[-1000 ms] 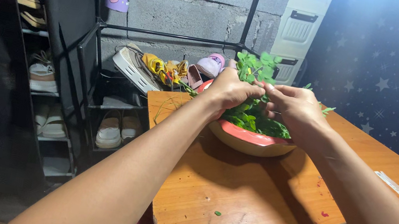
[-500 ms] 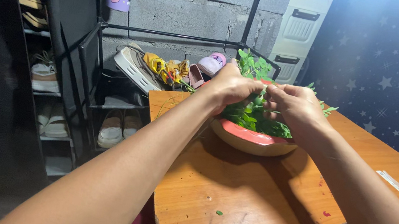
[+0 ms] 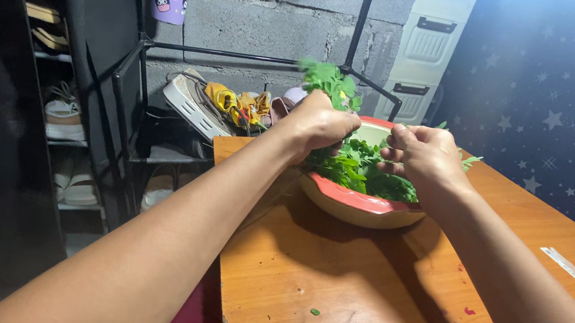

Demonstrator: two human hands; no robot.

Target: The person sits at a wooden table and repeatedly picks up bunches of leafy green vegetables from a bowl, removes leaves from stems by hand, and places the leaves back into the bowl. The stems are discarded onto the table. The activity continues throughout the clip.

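From the head camera, both bare hands work over a bowl (image 3: 343, 198) of leafy greens (image 3: 360, 170) standing on a wooden table (image 3: 329, 285).

The left hand (image 3: 319, 124) is closed in a loose fist around a sprig of leaves (image 3: 328, 81), which sticks up above the knuckles: small, rounded, bright green leaflets on thin stems, clustered and slightly blurred. The fingers are curled together and clamped on the stem below the leaves.

The right hand (image 3: 425, 155) sits just beside it over the far side of the bowl, its fingers bent and drawn together at the tips (whether they pinch a stem or only touch the pile cannot be told).

The greens in the bowl are a darker, loose heap of the same small leaflets, filling it to the rim and spilling a little over the right edge. The bowl is wide and shallow, red on the rim and cream inside and below.

One stray leaf (image 3: 314, 312) lies on the table near its front edge, well apart from the bowl. Behind the table a black metal rack (image 3: 148, 154) holds shoes and sandals against a grey block wall.
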